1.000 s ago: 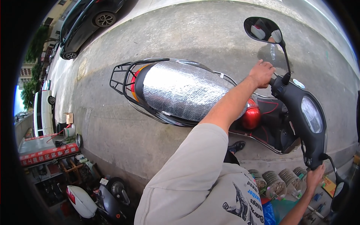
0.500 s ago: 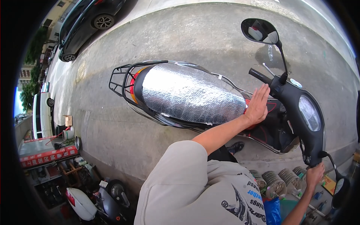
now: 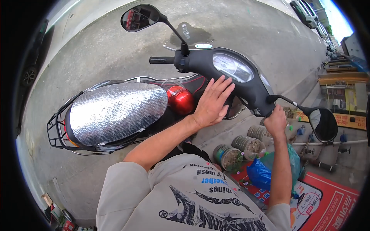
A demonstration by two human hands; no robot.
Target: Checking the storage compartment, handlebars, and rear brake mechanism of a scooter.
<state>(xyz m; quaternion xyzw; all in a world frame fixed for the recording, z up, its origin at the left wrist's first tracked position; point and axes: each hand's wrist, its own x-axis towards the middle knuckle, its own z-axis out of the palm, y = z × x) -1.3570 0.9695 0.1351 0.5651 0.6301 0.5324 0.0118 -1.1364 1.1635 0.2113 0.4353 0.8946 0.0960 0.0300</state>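
While the left hand [image 3: 212,102] is overlapping the near edge of the black handlebar cowl [image 3: 252,93], its four fingers are extending straight, narrowly parted at the tips, and its thumb is standing apart. Whether the fingertips are touching the cowl cannot be told. The right hand [image 3: 276,122] is closing its fingers around the near end of the handlebar, largely hiding the grip there.

The scooter [image 3: 169,118] is standing on the pavement [image 3: 104,57], its handlebar running crosswise before the person. The oval instrument panel [image 3: 233,67] is occupying the middle of the cowl. At the far end, the far grip [image 3: 162,60] is projecting uncovered; the far mirror [image 3: 139,18] is rising above it. The near mirror [image 3: 323,124] is extending beside the right hand.

A glossy red rounded object [image 3: 182,101] is sitting just ahead of the silver seat cover [image 3: 119,111]. A black rear rack [image 3: 55,129] is projecting from the scooter's tail. Beyond its near side, ribbed tubs [image 3: 248,146] and a blue plastic bag [image 3: 259,174] are resting.
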